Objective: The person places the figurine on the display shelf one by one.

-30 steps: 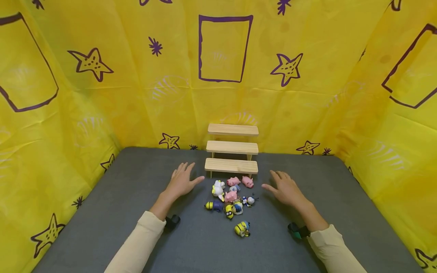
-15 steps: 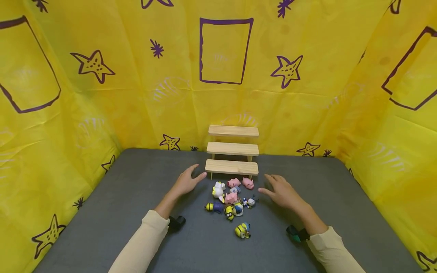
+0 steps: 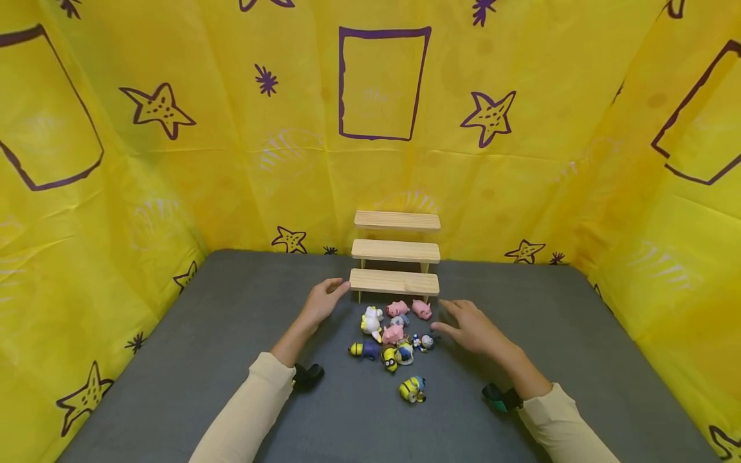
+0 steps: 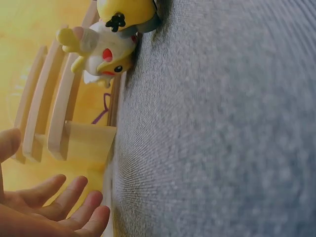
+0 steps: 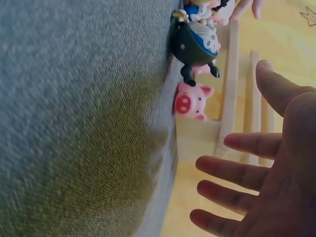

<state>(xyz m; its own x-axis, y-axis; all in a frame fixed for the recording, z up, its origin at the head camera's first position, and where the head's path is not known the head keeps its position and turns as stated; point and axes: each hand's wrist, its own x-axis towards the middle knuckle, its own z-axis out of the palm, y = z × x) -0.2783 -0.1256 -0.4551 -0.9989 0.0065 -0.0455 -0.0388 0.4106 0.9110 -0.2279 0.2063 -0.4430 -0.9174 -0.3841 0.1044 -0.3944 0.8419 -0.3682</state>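
Note:
A three-tier wooden step shelf (image 3: 395, 281) stands at the back of the dark table. In the head view my left hand (image 3: 325, 301) is beside the left end of its lowest tier; whether the thumb touches the tier I cannot tell. In the left wrist view its fingers (image 4: 74, 197) are spread and hold nothing. My right hand (image 3: 471, 326) hovers right of the toys, its fingers (image 5: 232, 173) extended around nothing. Nearest to it are a pink pig figure (image 3: 422, 309) and a small dark-and-white figure (image 5: 195, 44). A white-and-yellow figure (image 3: 372, 321) lies nearer the left hand.
Several more small toys lie before the shelf, among them a pink pig (image 3: 393, 334), a yellow-and-purple figure (image 3: 363, 350) and a goggled yellow figure (image 3: 390, 359). Another yellow-and-blue figure (image 3: 412, 389) lies closer to the front. Yellow patterned cloth (image 3: 231, 128) encloses the table (image 3: 173, 360).
My left hand has moved right and toward the shelf's lowest tier. The right hand has shifted left, closer to the toys. The toys and shelf have stayed put.

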